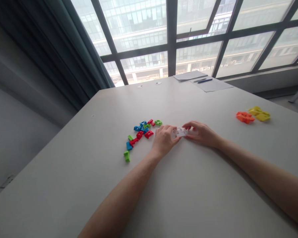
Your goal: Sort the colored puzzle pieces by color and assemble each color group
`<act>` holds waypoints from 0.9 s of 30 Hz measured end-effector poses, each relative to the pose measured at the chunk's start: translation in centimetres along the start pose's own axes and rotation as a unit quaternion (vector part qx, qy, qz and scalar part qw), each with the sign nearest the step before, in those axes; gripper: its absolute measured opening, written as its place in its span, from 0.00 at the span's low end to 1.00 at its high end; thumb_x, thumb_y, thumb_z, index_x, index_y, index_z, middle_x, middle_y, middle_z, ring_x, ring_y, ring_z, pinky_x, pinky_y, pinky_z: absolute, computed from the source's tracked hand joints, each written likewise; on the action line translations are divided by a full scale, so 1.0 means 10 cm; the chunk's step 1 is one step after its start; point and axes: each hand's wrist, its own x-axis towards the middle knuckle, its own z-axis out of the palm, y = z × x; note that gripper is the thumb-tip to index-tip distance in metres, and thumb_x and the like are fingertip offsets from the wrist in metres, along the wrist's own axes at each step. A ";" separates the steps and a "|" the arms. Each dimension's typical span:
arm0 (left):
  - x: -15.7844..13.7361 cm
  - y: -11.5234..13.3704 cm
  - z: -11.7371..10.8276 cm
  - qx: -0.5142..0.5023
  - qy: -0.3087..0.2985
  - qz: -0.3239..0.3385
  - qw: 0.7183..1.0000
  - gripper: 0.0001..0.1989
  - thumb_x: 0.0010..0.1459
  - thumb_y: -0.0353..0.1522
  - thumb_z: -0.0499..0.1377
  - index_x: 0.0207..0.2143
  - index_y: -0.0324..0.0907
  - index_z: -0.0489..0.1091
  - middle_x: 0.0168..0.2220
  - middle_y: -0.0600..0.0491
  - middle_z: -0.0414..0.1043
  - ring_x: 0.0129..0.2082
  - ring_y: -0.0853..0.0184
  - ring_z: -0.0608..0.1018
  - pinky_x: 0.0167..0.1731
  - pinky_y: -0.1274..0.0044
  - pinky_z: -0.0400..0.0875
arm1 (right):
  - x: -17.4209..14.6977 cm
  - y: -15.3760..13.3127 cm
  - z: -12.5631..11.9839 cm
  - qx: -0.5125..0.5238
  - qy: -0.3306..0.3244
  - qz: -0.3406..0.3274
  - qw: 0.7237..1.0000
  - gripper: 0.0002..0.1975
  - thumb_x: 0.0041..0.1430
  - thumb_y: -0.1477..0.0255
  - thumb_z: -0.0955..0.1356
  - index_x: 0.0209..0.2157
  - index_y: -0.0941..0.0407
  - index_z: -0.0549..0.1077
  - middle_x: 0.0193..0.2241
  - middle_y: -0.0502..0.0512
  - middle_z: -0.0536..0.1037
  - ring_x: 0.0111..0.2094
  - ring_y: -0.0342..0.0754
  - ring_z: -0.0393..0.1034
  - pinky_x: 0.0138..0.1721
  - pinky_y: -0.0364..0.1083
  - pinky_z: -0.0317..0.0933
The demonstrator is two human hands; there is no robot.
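My left hand (pixel 163 138) is closed, with thumb and fingers around the left side of some small white plastic pieces (pixel 181 132). From the other side my right hand (pixel 201 133) curls its fingers and thumb on the white plastic at its right end. The pieces are low over the table, and the fingers partly hide them, so I cannot tell how they fit together. Just left of my left hand lie loose plastic pieces in red (pixel 149 134), blue (pixel 137 128) and green (pixel 158 122). A curved row of them runs toward me, ending in a green piece (pixel 126 156).
Orange pieces (pixel 245 117) and yellow pieces (pixel 259 113) lie on the right of the white table (pixel 64 185). Papers (pixel 213 86) and a blue pen (pixel 205 80) rest at the far edge, before large windows. A dark curtain (pixel 72 49) hangs at the left.
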 end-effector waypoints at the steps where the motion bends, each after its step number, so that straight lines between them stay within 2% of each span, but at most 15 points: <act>1: 0.00 0.00 0.00 0.001 -0.002 -0.001 1.000 0.16 0.55 0.37 0.65 0.45 0.45 0.72 0.46 0.50 0.75 0.50 0.58 0.72 0.49 0.67 0.63 | 0.00 0.00 0.00 0.002 0.000 0.002 1.000 0.12 0.55 0.67 0.68 0.42 0.53 0.72 0.36 0.54 0.76 0.36 0.48 0.70 0.38 0.47 0.65; 6: 0.00 0.01 -0.01 -0.006 -0.005 -0.002 1.000 0.15 0.56 0.38 0.64 0.45 0.43 0.71 0.45 0.50 0.75 0.50 0.58 0.72 0.50 0.67 0.64 | 0.00 0.00 0.00 0.006 0.006 0.011 1.000 0.13 0.55 0.66 0.69 0.43 0.53 0.72 0.36 0.55 0.76 0.35 0.48 0.70 0.37 0.47 0.65; 11: 0.02 0.00 0.00 -0.019 0.002 -0.002 1.000 0.08 0.63 0.32 0.55 0.43 0.42 0.72 0.44 0.50 0.77 0.49 0.60 0.73 0.50 0.67 0.64 | -0.01 0.01 0.01 0.007 0.007 0.010 1.000 0.14 0.54 0.66 0.68 0.43 0.53 0.72 0.35 0.55 0.76 0.35 0.49 0.70 0.38 0.47 0.65; 15: 0.03 -0.01 0.00 -0.036 0.002 -0.009 0.999 0.11 0.63 0.27 0.52 0.43 0.43 0.73 0.44 0.50 0.77 0.48 0.61 0.74 0.50 0.68 0.65 | 0.00 0.01 0.01 0.011 0.009 0.011 1.000 0.14 0.54 0.66 0.68 0.43 0.52 0.73 0.34 0.54 0.76 0.35 0.49 0.70 0.38 0.48 0.66; 21: 0.02 -0.01 0.00 -0.039 0.003 -0.010 0.999 0.14 0.62 0.24 0.51 0.44 0.43 0.74 0.45 0.50 0.77 0.49 0.61 0.73 0.52 0.68 0.65 | 0.00 0.00 0.00 0.011 0.005 0.003 1.000 0.15 0.54 0.66 0.69 0.44 0.53 0.72 0.34 0.55 0.76 0.36 0.50 0.71 0.40 0.49 0.66; 27: 0.02 0.00 0.00 -0.040 0.018 -0.023 0.999 0.16 0.60 0.23 0.51 0.47 0.41 0.71 0.48 0.48 0.75 0.51 0.59 0.72 0.53 0.66 0.65 | 0.01 0.02 -0.01 0.040 -0.004 0.003 0.999 0.18 0.54 0.64 0.70 0.47 0.53 0.71 0.39 0.57 0.76 0.37 0.50 0.71 0.41 0.50 0.67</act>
